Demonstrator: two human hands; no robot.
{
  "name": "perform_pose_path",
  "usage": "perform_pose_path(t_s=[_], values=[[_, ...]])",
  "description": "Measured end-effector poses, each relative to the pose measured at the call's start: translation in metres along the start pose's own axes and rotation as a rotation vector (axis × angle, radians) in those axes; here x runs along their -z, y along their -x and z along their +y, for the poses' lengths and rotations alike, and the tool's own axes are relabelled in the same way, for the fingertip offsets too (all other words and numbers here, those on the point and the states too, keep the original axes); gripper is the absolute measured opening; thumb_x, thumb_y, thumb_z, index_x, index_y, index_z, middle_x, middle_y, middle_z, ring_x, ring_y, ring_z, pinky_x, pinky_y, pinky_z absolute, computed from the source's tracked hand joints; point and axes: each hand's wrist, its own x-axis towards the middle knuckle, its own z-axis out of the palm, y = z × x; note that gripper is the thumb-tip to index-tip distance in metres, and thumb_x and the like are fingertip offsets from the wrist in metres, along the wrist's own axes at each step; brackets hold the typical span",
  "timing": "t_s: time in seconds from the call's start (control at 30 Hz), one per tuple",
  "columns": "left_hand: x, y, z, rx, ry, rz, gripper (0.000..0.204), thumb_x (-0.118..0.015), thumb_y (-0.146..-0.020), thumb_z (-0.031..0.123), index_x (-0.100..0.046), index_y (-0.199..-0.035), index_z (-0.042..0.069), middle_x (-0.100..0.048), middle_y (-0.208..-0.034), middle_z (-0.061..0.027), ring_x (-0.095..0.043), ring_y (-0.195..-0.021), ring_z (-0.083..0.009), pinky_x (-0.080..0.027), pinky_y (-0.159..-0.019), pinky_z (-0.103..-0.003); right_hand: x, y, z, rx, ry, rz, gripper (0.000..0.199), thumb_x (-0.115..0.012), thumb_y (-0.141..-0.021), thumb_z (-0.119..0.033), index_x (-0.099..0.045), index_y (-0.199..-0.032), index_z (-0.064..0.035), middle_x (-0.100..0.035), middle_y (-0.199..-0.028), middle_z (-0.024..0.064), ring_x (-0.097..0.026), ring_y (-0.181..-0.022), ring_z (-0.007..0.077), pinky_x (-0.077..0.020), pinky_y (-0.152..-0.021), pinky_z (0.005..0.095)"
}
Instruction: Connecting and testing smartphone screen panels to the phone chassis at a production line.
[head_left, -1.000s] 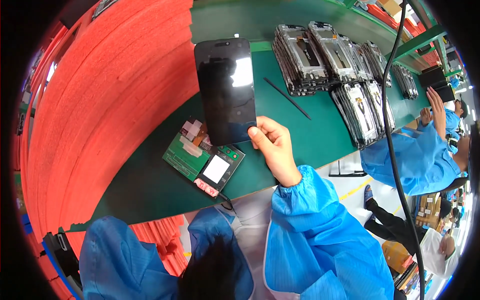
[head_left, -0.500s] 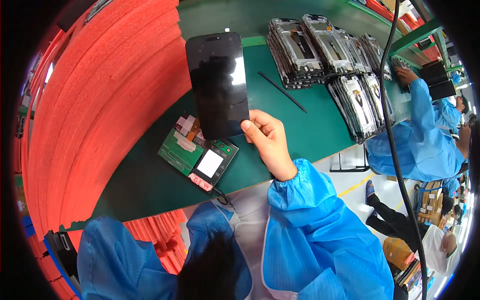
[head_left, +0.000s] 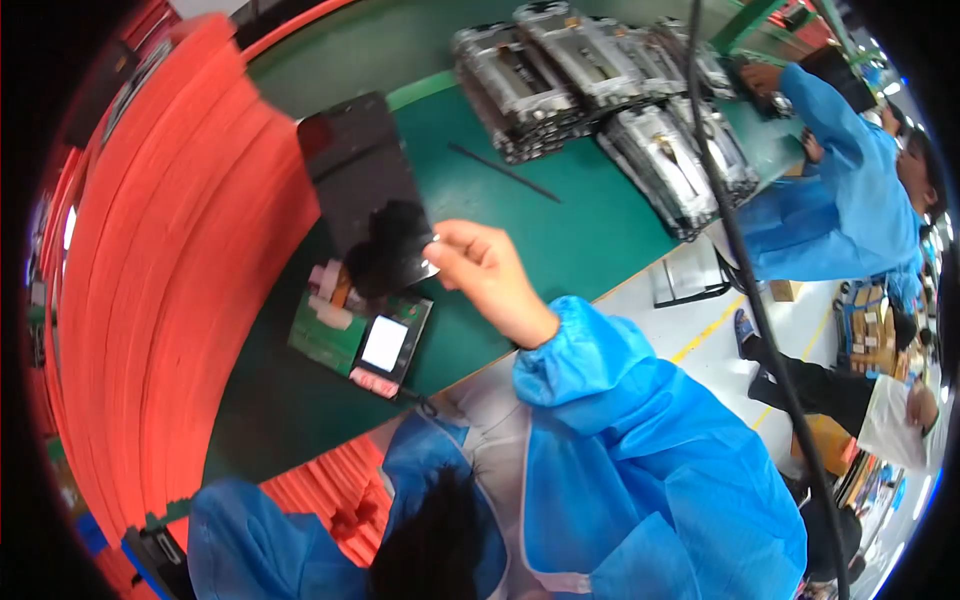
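Observation:
A black phone screen panel is held up over the green table by my right hand. Thumb and fingers pinch its lower right corner, and its glossy face is turned toward me. Just below the panel lies a small tester board with a lit white display, tape and a cable; the panel partly covers its upper part. Of my left arm only the blue sleeve shows at the lower left; that hand is out of sight.
Red foam sheets stand in a tall curved stack along the left. A thin black stick lies mid-table. Stacked phone frames fill the far right. A black cable hangs down the right side. Beyond it works a person in blue.
The view has shifted and turned. In my right hand the phone screen panel has tilted further to the left, and the bright reflection on it has gone.

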Motion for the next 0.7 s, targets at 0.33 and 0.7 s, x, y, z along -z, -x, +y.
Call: perform_pose_path(t_s=[0.33, 0.7], values=[[0.007, 0.005, 0.003, 0.02, -0.016, -0.033, 0.018, -0.047, -0.092, 0.014, -0.057, -0.103, 0.003, -0.057, -0.087, -0.0072, -0.05, -0.066, -0.0122, -0.044, -0.053, -0.027, 0.002, 0.0, 0.0, -0.003, -0.008, -0.029, 0.019, -0.056, -0.091, -0.016, -0.062, -0.101, -0.0008, -0.053, -0.073, -0.0066, -0.041, -0.062, 0.0018, -0.0337, -0.056, 0.0186], [0.01, 0.008, 0.006, 0.034, -0.017, -0.039, 0.019, -0.047, -0.092, 0.014, -0.056, -0.105, 0.003, -0.056, -0.088, -0.0071, -0.049, -0.065, -0.0115, -0.043, -0.052, -0.027, 0.002, 0.0, -0.002, 0.016, -0.021, -0.041, 0.019, -0.055, -0.091, -0.016, -0.062, -0.1, -0.0008, -0.052, -0.072, -0.0069, -0.04, -0.063, 0.0011, -0.0319, -0.055, 0.0176]])
